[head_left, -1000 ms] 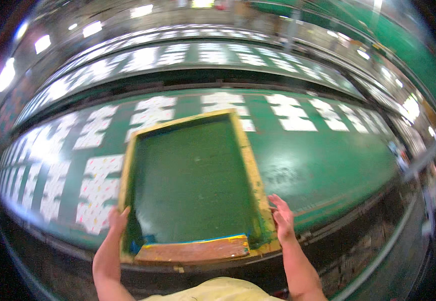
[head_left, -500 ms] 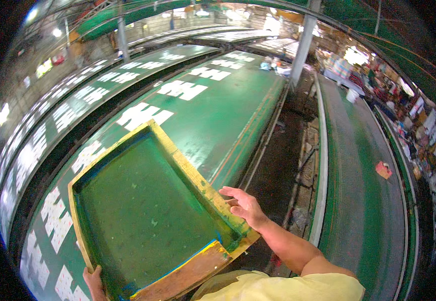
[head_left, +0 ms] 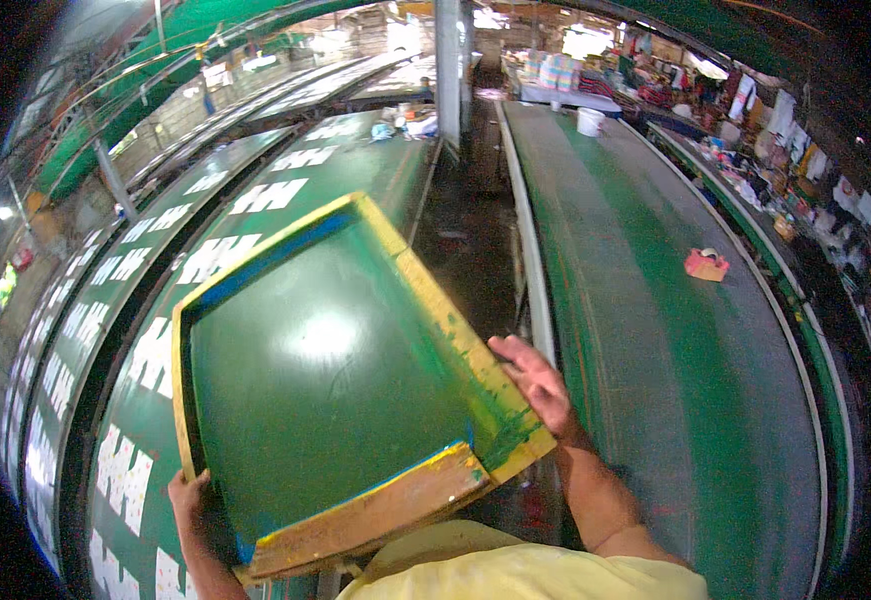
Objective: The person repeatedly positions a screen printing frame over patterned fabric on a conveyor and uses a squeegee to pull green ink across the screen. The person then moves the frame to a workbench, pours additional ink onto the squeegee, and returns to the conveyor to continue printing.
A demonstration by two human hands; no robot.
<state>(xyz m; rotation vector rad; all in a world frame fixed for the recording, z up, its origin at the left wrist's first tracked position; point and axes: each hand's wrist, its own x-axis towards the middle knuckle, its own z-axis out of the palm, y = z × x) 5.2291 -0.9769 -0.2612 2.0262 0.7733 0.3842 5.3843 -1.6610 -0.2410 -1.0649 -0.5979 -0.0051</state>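
Note:
A wooden-framed printing screen (head_left: 445,330), its mesh dark green and its rails stained yellow, green and blue, is held tilted in front of me. My left hand (head_left: 190,492) is closed around the lower part of its left rail. At the right rail, near the lower corner, my right hand (head_left: 537,385) holds the frame with its fingers laid along the outer side; the underside of that grip is hidden. Across the near end of the screen lies a brown wooden squeegee (head_left: 375,510) with a yellow and blue stained edge, touched by neither hand.
To the left, a long green table (head_left: 345,185) bears rows of white cut fabric pieces (head_left: 267,197). A dark aisle (head_left: 470,220) separates it from the right table (head_left: 635,300), which carries a pink dispenser-like object (head_left: 705,264) and a white bucket (head_left: 589,122). A post (head_left: 448,75) stands ahead.
My view has turned right, bringing more of the right table into sight. The screen and both hands have swung with it from over the left table toward the aisle, grips seemingly unchanged.

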